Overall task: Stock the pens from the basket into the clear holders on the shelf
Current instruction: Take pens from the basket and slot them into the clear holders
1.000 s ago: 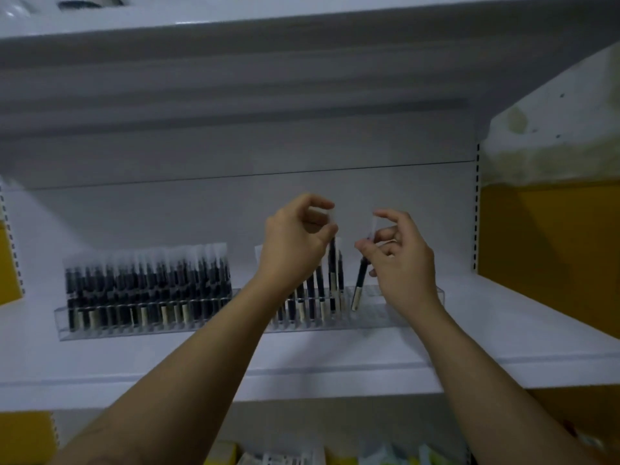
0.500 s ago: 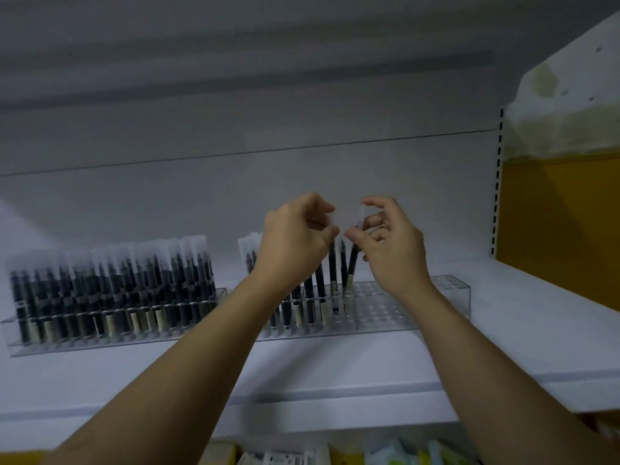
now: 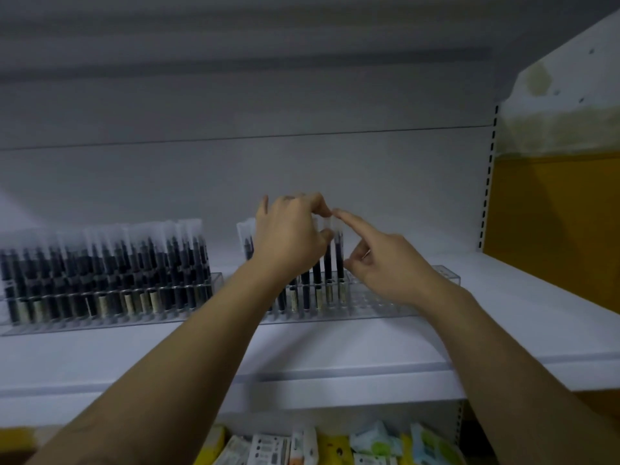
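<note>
Two clear holders stand on the white shelf [image 3: 335, 350]. The left holder [image 3: 214, 280] is packed with dark pens with clear caps. The right holder [image 3: 449, 276] has pens only in its left part, and its right holes are bare. My left hand [image 3: 288, 236] pinches the clear cap of a pen [image 3: 327, 263] standing in the right holder. My right hand [image 3: 379, 260] has its index finger stretched out, the tip touching the top of the neighbouring pen [image 3: 339, 260]; its other fingers are loosely curled. The basket is out of view.
A shelf board hangs overhead. The shelf's slotted upright [image 3: 488, 182] and a yellow wall [image 3: 553, 223] stand to the right. Several small packets [image 3: 335, 444] lie on the level below.
My right hand has let go of the pen it was lowering; the pen now stands in the right holder with only the index fingertip on its cap. The view shifted down and left.
</note>
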`<action>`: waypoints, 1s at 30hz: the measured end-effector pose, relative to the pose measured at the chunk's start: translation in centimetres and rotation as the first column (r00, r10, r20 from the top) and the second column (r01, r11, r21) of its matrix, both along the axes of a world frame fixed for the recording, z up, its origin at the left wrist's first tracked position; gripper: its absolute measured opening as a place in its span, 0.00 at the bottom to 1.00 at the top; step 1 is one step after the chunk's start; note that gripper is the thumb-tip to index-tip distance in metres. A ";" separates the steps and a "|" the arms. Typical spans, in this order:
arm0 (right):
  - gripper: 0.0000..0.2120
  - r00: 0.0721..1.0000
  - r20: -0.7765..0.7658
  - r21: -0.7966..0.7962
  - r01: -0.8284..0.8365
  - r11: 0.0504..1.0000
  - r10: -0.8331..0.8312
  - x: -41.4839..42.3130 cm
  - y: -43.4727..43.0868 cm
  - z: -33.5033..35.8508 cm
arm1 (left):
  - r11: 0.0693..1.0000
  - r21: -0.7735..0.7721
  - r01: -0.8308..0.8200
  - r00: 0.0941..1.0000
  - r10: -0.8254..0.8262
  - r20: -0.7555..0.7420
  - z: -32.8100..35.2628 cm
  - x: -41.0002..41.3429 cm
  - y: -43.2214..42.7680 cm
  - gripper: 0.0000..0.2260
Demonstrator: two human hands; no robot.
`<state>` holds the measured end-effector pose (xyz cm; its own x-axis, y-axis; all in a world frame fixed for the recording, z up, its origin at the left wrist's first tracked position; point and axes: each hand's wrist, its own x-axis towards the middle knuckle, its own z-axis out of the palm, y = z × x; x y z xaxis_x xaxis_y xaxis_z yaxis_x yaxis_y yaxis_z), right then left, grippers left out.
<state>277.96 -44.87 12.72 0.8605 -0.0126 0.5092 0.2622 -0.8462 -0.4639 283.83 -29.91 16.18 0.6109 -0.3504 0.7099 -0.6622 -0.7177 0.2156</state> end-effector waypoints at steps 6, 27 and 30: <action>0.42 0.999 -0.025 0.053 0.029 0.998 -0.028 -1.2 0.9 -0.5 | 0.997 0.076 -0.019 0.995 0.011 0.102 -0.5 -1.2 1.1 0.16; 0.21 0.979 0.184 -0.058 -0.079 0.995 0.088 -11.2 13.6 -6.6 | 0.997 0.051 -0.054 0.989 0.046 0.139 -11.1 -12.1 16.4 0.20; 0.19 0.979 0.159 -0.051 -0.122 0.991 0.129 -11.5 15.7 -10.4 | 0.994 0.056 -0.092 0.992 0.086 0.096 -14.6 -13.4 18.9 0.19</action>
